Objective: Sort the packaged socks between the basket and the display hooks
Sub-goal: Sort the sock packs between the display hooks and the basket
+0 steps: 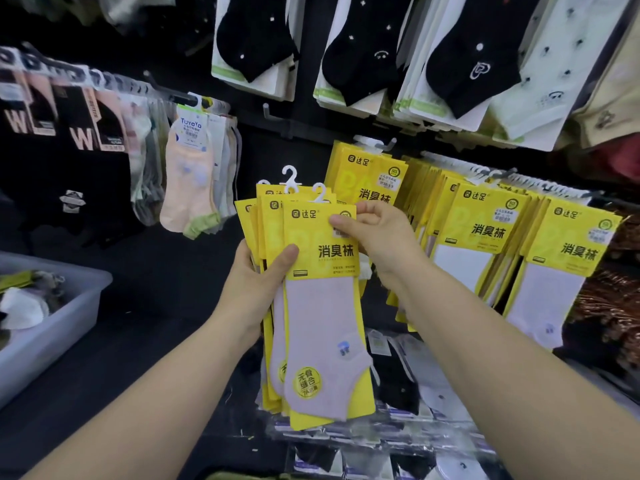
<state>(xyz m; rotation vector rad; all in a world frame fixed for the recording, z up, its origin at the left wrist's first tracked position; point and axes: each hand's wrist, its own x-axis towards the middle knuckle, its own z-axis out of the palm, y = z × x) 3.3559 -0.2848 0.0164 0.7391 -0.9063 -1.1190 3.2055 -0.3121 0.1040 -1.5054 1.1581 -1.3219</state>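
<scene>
While my left hand (256, 278) grips the stack of yellow sock packs (268, 216) before the display hooks (389, 144), my right hand (381, 233) pinches the top right corner of the front pack (325, 341).

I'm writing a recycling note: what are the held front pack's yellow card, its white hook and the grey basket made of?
Yellow card: probably printed paperboard, slightly glossy; flat, crisp edges. Hook: white moulded plastic, smooth; thin even curl. Basket: pale grey plastic, matt, seemingly; rounded rim, faintly translucent wall.
</scene>
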